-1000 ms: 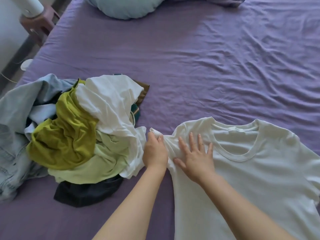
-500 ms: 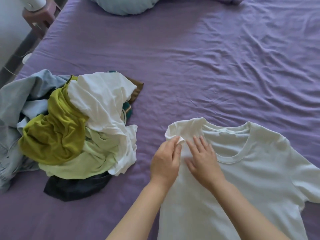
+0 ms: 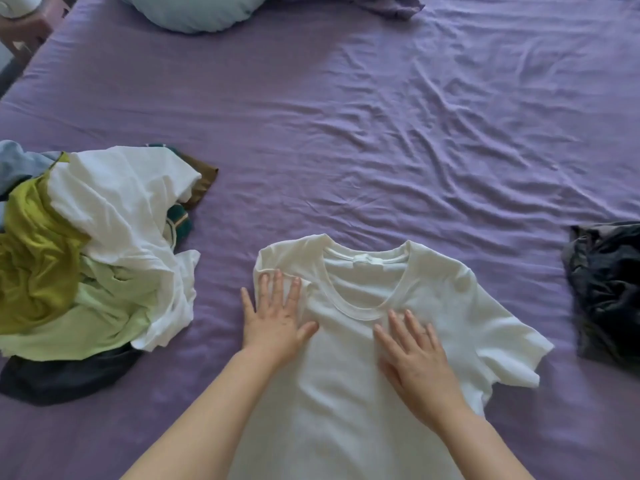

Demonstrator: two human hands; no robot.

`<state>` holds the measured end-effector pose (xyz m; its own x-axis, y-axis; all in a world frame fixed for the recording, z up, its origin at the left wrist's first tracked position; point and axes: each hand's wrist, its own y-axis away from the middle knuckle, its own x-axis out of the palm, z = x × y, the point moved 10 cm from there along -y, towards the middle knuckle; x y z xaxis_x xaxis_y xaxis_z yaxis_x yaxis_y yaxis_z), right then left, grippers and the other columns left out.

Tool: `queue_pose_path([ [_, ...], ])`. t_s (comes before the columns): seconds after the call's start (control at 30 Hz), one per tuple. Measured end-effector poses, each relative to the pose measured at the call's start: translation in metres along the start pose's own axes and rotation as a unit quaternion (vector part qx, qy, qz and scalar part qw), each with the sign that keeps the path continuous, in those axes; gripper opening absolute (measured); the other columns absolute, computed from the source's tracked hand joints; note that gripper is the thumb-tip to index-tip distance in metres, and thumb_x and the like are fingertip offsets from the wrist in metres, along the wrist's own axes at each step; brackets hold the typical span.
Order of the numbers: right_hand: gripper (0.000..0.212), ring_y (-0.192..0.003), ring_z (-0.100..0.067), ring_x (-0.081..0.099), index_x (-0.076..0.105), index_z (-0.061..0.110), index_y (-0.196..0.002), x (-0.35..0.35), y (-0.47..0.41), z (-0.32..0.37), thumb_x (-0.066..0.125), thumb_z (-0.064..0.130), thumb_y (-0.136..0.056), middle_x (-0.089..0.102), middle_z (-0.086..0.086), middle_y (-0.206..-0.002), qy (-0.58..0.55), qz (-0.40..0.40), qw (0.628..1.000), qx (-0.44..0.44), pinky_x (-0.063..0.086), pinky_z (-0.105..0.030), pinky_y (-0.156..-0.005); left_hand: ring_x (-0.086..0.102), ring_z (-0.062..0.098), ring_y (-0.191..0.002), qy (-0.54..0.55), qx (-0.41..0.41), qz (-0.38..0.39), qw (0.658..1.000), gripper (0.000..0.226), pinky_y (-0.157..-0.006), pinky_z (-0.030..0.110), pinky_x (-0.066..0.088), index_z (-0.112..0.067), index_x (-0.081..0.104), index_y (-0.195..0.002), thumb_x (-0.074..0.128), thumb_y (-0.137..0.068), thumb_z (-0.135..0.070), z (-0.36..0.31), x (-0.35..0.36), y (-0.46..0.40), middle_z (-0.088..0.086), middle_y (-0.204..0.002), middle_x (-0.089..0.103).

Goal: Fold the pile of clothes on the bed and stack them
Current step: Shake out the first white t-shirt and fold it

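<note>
A white T-shirt (image 3: pixel 433 292) lies face up on the purple bed (image 3: pixel 346 133) in front of me, collar away from me. Its left sleeve is folded in over the shoulder; the right sleeve lies spread out. My left hand (image 3: pixel 277 317) presses flat on the folded-in left shoulder, fingers straight. Flat on the chest just below the collar rests my right hand (image 3: pixel 415 355), fingers spread. A loose pile of clothes (image 3: pixel 86 258) sits to the left: white, olive-green, pale green, denim and dark pieces.
A dark crumpled garment (image 3: pixel 606 289) lies at the right edge of the bed. A pale blue pillow (image 3: pixel 197 12) and a purple bundle (image 3: pixel 391 5) lie at the far end. A small pink stand (image 3: pixel 24 26) is off the bed's far left corner.
My left hand let go of the left sleeve after folding it in and now lies flat on it. My right hand slid right, below the collar. The view shifted right, revealing the dark garment.
</note>
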<state>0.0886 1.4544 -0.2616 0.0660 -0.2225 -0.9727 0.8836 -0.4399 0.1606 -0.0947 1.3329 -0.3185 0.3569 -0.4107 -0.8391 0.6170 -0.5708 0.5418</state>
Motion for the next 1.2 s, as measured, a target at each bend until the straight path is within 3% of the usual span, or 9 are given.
queue_pose_path([
  [0.13, 0.027, -0.109, -0.041, 0.061, 0.071, 0.010, -0.104, -0.015, 0.023, -0.051, 0.067, 0.023, -0.080, 0.066, -0.015, -0.118, -0.004, -0.013, 1.000, 0.026, 0.051, -0.056, -0.083, -0.021, 0.033, -0.144, -0.017, 0.001, -0.070, 0.997, 0.079, -0.112, 0.057, -0.011, -0.023, -0.006, -0.152, 0.043, -0.091, -0.029, -0.058, -0.032, 0.014, 0.012, -0.158, -0.020],
  [0.37, 0.039, -0.120, -0.043, 0.053, 0.069, 0.008, -0.105, -0.031, 0.059, -0.145, 0.078, -0.005, -0.069, 0.062, -0.018, -0.123, -0.074, -0.028, 0.991, 0.111, 0.049, -0.052, -0.085, -0.012, 0.026, -0.147, 0.029, 0.256, -0.025, 0.966, 0.054, -0.116, 0.050, -0.007, -0.029, 0.018, -0.150, 0.036, -0.099, -0.022, -0.246, -0.009, 0.064, 0.005, -0.161, -0.006],
  [0.5, 0.058, -0.142, -0.032, 0.022, 0.029, 0.017, -0.147, -0.011, 0.069, -0.188, 0.052, 0.026, -0.095, 0.019, -0.018, -0.155, -0.019, 0.073, 0.975, 0.208, 0.029, -0.042, -0.107, 0.018, 0.029, -0.140, 0.080, 0.216, 0.001, 0.973, 0.049, -0.110, 0.043, 0.021, -0.025, 0.034, -0.140, 0.049, -0.094, -0.021, -0.279, -0.002, 0.075, 0.004, -0.161, 0.003],
  [0.6, 0.076, -0.124, -0.026, 0.042, 0.017, 0.017, -0.149, -0.009, 0.069, -0.206, 0.054, 0.046, -0.089, 0.039, -0.008, -0.141, 0.022, 0.120, 0.957, 0.263, 0.035, -0.035, -0.095, 0.036, 0.031, -0.128, 0.193, 0.158, 0.008, 0.968, 0.041, -0.104, 0.036, 0.031, -0.018, 0.048, -0.131, 0.053, -0.091, -0.024, -0.285, -0.009, 0.075, 0.005, -0.160, 0.010],
  [0.7, 0.033, -0.104, -0.028, 0.050, 0.053, 0.014, -0.110, -0.019, 0.066, -0.209, 0.057, 0.034, -0.084, 0.057, -0.004, -0.105, -0.046, 0.087, 0.954, 0.285, 0.031, -0.034, -0.078, 0.039, 0.025, -0.133, 0.374, 0.118, 0.039, 0.919, 0.037, -0.108, 0.025, 0.029, -0.012, 0.056, -0.131, 0.049, -0.094, -0.015, -0.284, -0.015, 0.075, 0.010, -0.155, 0.022],
  [0.8, 0.016, -0.086, -0.029, 0.047, 0.046, 0.013, -0.080, -0.031, 0.070, -0.206, 0.060, 0.021, -0.081, 0.048, -0.001, -0.082, -0.215, 0.018, 0.929, 0.300, 0.025, -0.031, -0.066, 0.055, 0.017, -0.116, 0.508, 0.058, 0.064, 0.857, 0.031, -0.095, 0.018, 0.037, -0.013, 0.061, -0.125, 0.051, -0.096, -0.016, -0.273, -0.021, 0.071, 0.006, -0.134, 0.052],
  [1.03, 0.036, -0.075, -0.007, 0.066, 0.050, 0.032, -0.117, -0.050, 0.055, -0.140, 0.066, 0.026, -0.086, 0.061, 0.010, -0.096, -0.534, 0.027, 0.804, 0.260, 0.054, -0.029, -0.055, 0.063, 0.016, -0.079, 0.747, -0.101, 0.179, 0.633, 0.047, -0.068, 0.032, 0.054, -0.016, 0.064, -0.110, 0.042, -0.094, -0.055, -0.243, -0.011, 0.071, 0.003, -0.097, 0.067],
  [1.13, 0.033, -0.073, -0.014, 0.070, 0.049, 0.024, -0.127, -0.032, 0.057, -0.130, 0.048, 0.014, -0.096, 0.060, 0.001, -0.109, -0.655, 0.053, 0.691, 0.301, 0.050, -0.028, -0.043, 0.071, 0.018, -0.082, 0.747, -0.122, 0.193, 0.624, 0.046, -0.065, 0.033, 0.057, -0.019, 0.067, -0.103, 0.046, -0.091, -0.059, -0.229, -0.007, 0.073, 0.002, -0.093, 0.074],
  [1.2, 0.035, -0.083, -0.018, 0.068, 0.053, 0.015, -0.127, -0.029, 0.061, -0.146, 0.040, 0.006, -0.095, 0.061, -0.006, -0.116, -0.570, 0.016, 0.756, 0.323, 0.056, -0.037, -0.062, 0.070, 0.019, -0.090, 0.729, -0.103, 0.177, 0.653, 0.022, -0.069, 0.035, 0.059, -0.021, 0.063, -0.104, 0.058, -0.092, -0.040, -0.226, -0.007, 0.070, 0.004, -0.104, 0.072],
])
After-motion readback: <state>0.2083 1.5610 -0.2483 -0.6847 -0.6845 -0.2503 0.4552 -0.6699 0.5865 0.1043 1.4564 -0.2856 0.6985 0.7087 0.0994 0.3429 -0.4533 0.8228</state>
